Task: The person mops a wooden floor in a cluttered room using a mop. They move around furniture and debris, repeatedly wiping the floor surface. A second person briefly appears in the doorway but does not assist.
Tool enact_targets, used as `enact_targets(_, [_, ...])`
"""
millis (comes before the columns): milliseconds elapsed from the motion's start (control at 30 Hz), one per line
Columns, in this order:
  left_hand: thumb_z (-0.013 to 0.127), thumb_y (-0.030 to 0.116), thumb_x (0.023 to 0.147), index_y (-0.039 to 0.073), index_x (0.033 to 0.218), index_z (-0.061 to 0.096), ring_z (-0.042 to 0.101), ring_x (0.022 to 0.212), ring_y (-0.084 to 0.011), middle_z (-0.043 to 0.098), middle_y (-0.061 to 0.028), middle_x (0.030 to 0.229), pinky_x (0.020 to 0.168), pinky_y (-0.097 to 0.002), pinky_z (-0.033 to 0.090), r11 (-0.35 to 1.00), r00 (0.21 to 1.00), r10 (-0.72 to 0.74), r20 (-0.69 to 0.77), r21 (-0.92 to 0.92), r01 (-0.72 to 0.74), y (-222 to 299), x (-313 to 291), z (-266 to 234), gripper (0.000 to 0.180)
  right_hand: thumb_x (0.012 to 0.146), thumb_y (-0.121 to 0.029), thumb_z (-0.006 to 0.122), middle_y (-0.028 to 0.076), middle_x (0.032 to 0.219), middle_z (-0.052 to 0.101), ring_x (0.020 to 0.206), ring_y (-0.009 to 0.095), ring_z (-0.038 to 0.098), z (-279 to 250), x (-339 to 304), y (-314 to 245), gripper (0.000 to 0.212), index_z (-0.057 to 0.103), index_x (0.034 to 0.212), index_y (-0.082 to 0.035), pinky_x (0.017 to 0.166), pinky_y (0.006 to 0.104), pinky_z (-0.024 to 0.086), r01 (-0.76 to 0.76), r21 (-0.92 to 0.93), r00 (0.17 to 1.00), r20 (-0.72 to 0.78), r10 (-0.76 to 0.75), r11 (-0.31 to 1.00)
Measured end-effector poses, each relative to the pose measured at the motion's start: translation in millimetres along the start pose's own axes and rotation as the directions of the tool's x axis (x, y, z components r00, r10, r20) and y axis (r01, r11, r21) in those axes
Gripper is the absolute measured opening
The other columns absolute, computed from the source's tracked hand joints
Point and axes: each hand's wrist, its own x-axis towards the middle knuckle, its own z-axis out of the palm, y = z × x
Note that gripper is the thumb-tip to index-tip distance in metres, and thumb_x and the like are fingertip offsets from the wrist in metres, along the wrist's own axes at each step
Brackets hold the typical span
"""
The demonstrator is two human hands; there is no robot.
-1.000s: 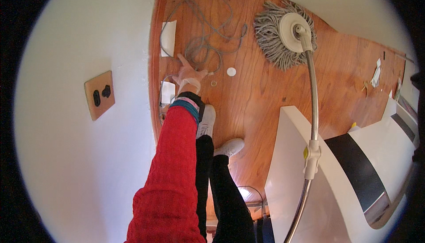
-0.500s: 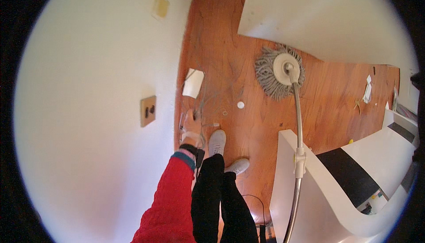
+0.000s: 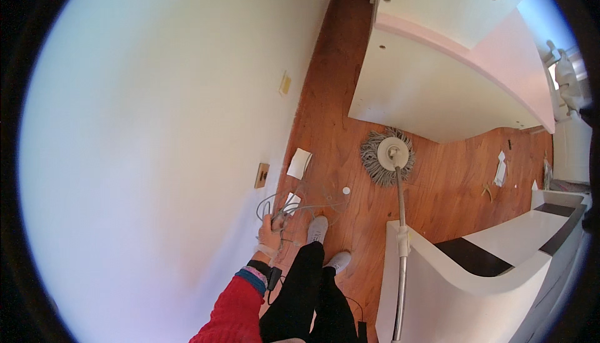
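Close to the wall, my left hand (image 3: 269, 237) is closed around a tangled grey cable (image 3: 260, 205), whose loops hang out over the floor. The red sleeve and a dark wristband show behind it. A white piece of paper (image 3: 292, 203) lies on the floor beside the cable. My right hand is out of view. A mop (image 3: 373, 167) with grey strands rests on the floor ahead, its metal handle (image 3: 401, 202) running down past the lower edge.
On the left, the white wall carries an outlet (image 3: 261, 175). Another paper (image 3: 299, 164) and a round white piece (image 3: 346, 190) lie on the wood floor. White furniture (image 3: 431, 93) stands ahead; a curved white piece with black panels (image 3: 469, 305) is at lower right. Scraps (image 3: 500, 169) lie farther right.
My left hand has lifted the grey cable off the floor, its loops now spread in the air. The view has tilted up, showing more of the furniture ahead.
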Motion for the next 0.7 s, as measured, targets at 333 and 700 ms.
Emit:
enact_targets(333, [0.051,0.029,0.093,0.003,0.093,0.05,0.062,0.064,-0.0204,0.065,-0.0113,0.073,0.058,-0.0343,0.048,0.992,0.999,-0.047,-0.001,-0.114,0.047,34,-76,-70,0.026,0.077,-0.024,0.062,0.008,0.066,0.059,0.06,0.02,0.056,-35,-34,-24,0.024,0.06,0.086,-0.001,0.055,0.0397,0.049,0.198,0.033,0.974,0.105,-0.201,0.98])
enact_targets(700, [0.053,0.027,0.091,0.006,0.099,0.052,0.064,0.068,-0.0265,0.065,-0.014,0.074,0.061,-0.0378,0.049,0.993,0.991,-0.032,0.132,-0.109,0.047,-1,-102,-97,0.023,0.078,-0.014,0.062,0.005,0.065,0.057,0.054,0.014,0.053,-20,-43,-153,0.02,0.059,0.092,0.0,0.05,0.031,0.045,0.352,0.028,0.856,0.394,-0.334,0.936])
